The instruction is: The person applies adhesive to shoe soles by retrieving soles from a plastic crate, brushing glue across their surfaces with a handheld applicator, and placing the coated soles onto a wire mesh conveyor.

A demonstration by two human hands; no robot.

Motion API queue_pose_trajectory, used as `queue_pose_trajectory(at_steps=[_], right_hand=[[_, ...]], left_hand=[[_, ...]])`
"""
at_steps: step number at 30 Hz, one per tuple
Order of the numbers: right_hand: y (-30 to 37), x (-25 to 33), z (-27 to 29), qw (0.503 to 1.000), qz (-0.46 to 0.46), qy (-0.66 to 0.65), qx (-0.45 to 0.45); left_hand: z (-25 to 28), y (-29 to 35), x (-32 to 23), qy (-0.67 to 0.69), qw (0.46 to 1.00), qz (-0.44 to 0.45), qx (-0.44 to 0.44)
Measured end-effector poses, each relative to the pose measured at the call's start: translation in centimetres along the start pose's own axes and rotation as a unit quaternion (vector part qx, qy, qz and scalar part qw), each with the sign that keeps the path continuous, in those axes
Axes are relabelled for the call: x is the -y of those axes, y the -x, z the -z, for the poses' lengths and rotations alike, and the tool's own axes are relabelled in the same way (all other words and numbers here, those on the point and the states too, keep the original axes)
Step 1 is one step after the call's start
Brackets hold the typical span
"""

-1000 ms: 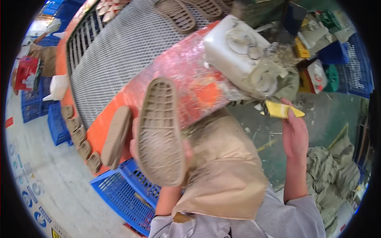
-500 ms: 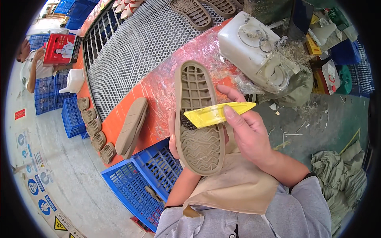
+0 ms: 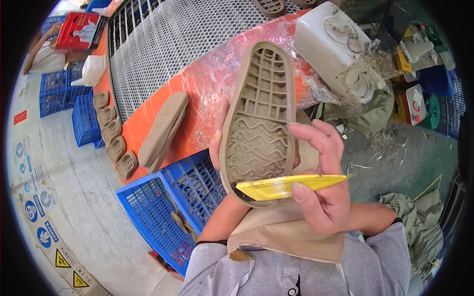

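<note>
My left hand [image 3: 217, 140] grips a brown shoe sole [image 3: 257, 148] from its left side and underneath, so part of the hand is hidden. The sole's upper face shows a grid of hollows at the far end and wavy ridges nearer me. A yellow-handled brush [image 3: 276, 188] is pinched in my right hand [image 3: 328, 192], thumb on top. Its dark bristles, mostly covered by the handle, are at the near end of the sole. Two brown soles [image 3: 163, 130] lean together on the orange bench [image 3: 197, 103] to the left.
Several small brown heel pieces [image 3: 111, 131] line the bench's left edge. Blue crates [image 3: 148, 209] stand below it. A glue-smeared white container [image 3: 331, 44] sits at the back right, near a perforated metal surface [image 3: 182, 44]. Another person [image 3: 47, 56] is at far left.
The brush has moved from the middle of the sole to its near end. My left hand still holds the sole, which now appears farther up and right in view.
</note>
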State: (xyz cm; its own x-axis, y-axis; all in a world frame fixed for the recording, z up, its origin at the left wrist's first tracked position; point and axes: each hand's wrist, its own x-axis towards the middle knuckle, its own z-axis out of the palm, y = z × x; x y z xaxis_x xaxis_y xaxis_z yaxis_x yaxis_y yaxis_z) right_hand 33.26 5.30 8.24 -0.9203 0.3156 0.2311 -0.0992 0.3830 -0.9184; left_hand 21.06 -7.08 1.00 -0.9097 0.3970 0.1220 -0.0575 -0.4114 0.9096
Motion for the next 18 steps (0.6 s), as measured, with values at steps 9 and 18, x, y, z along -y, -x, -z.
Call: queue_pose_trajectory(at_steps=[9,18], right_hand=[[-3.9,1.5,3.3,0.981,0.098,0.013,0.170],[-8.5,-0.3,3.6,0.926,0.236,-0.111,0.272]], left_hand=[[-1.7,0.3,-2.9,0.200,0.949,0.226,0.094],[-2.7,0.2,-4.6,0.220,0.907,0.334,0.137]])
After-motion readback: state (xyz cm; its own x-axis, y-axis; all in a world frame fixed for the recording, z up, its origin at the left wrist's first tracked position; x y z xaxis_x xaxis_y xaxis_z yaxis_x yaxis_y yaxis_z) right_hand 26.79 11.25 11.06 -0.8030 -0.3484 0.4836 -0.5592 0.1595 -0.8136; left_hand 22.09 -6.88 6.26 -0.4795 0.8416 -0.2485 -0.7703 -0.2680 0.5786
